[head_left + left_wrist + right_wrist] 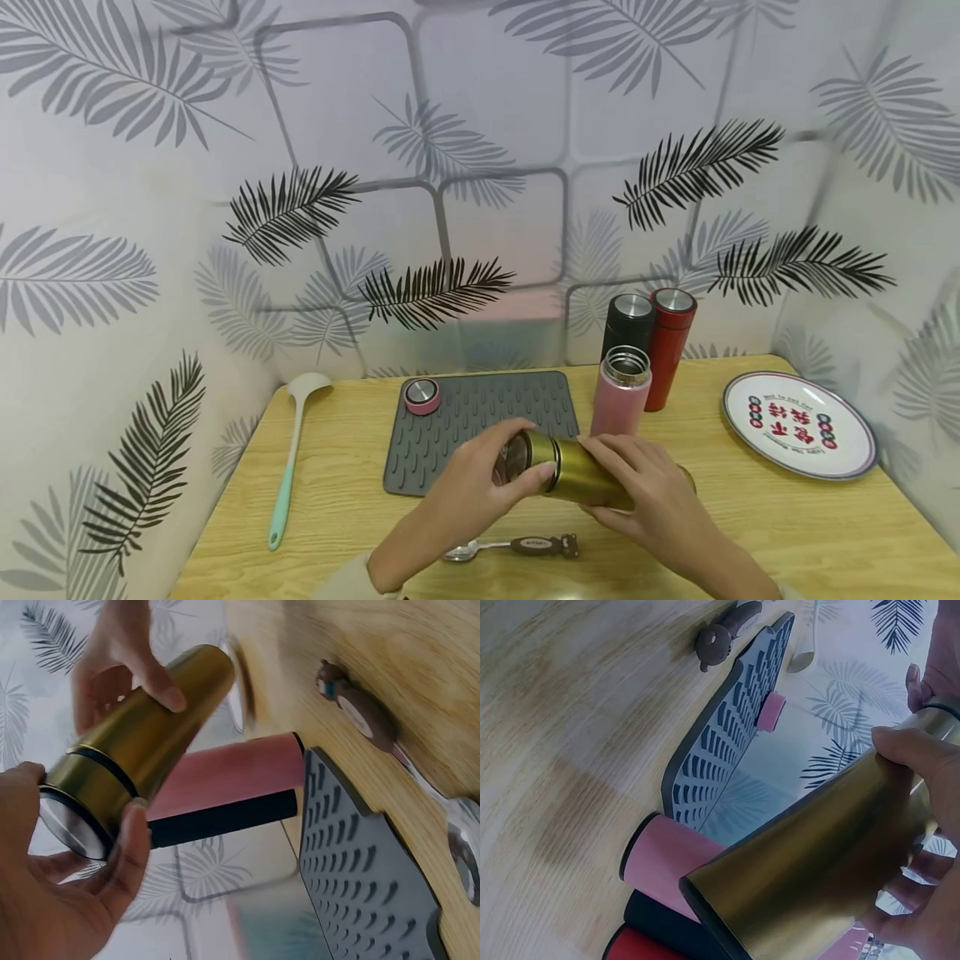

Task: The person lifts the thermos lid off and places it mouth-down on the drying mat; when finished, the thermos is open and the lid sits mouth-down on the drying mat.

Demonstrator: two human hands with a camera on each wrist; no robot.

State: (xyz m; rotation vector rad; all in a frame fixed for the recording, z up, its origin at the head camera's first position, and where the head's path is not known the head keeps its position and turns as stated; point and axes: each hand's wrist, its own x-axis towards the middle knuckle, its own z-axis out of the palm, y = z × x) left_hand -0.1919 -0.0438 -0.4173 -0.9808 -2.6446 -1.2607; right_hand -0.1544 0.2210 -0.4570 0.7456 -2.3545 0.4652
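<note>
A gold thermos (585, 475) is held tilted above the table between both hands. My left hand (476, 475) grips its capped end, with thumb and fingers around the gold lid (82, 799); the lid's silver top shows in the left wrist view. My right hand (656, 492) wraps round the thermos body, whose dark-rimmed base is seen in the right wrist view. The lid sits on the body with a dark ring between them. Just behind stands an uncapped pink thermos (621, 400). Its likely match, a small pink lid (422, 397), rests on the grey mat (487, 392).
A black thermos (628, 325) and a red thermos (670, 350) stand at the back. To the right lies a white plate (757, 408) with printed writing. A spoon with a brown bear handle (536, 546) lies in front; a green-handled ladle (288, 475) lies left.
</note>
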